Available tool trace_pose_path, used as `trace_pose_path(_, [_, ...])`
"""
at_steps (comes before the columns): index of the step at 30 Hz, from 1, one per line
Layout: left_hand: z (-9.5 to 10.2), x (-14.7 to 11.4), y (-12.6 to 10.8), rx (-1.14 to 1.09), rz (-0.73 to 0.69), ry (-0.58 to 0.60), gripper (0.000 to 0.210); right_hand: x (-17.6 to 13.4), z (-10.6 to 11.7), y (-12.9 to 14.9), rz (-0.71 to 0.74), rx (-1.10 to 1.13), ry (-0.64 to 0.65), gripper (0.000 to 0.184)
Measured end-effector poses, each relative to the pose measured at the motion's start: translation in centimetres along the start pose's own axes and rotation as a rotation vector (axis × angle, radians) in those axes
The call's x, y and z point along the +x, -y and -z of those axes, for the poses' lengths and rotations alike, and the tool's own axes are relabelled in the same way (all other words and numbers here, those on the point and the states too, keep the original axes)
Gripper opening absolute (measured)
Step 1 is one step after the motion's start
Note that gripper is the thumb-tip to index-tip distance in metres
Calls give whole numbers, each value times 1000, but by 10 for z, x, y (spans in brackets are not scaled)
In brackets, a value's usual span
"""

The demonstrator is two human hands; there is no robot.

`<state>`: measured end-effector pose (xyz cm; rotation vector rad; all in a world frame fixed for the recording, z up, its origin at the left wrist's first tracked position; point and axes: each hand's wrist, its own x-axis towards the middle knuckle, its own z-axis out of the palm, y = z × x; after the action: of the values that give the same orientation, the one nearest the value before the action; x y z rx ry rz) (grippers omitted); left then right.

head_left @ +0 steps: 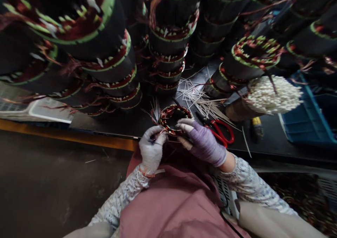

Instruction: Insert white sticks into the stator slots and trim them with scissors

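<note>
Wound ring (164, 117): near-right rim hidden by right hand (204, 139).
Left hand (152, 150): fingertip contact too small to tell.
Upper-left core (106, 36): cut by top edge.
Blue crate (302, 122): cut by right edge.

Free passage over the floor (52, 188) leftward, but stacked cores (170, 46) ahead and red-handled tool (232, 135) rightward.

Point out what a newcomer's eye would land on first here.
Probably the green-rimmed stator stacks, looming across the top. Next, the purple-gloved right hand at the wound stator by the near edge of the bench, with red-handled scissors just to its right. The bundle of white rods also stands out, farther right beside the blue crate.
</note>
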<state>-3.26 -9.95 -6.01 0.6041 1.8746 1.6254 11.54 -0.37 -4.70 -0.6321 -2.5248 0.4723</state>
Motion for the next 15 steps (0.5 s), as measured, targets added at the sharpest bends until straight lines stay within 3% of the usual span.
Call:
trace_pose_path(3, [-5, -2, -8, -188, 199, 52, 24, -8, 6, -13, -28, -126, 39, 43])
trace_pose_path(5, [-5, -3, -12, -256, 259, 64, 26, -12, 4, -20, -37, -162, 81, 43])
trace_pose_path(12, [-3, -23, -19, -62, 220, 47, 33, -15, -10, -22, -84, -29, 53, 39])
trace_pose_path(15, [5, -19, -30, -58, 208, 44, 39, -14, -10, -24, -78, 11, 67, 38])
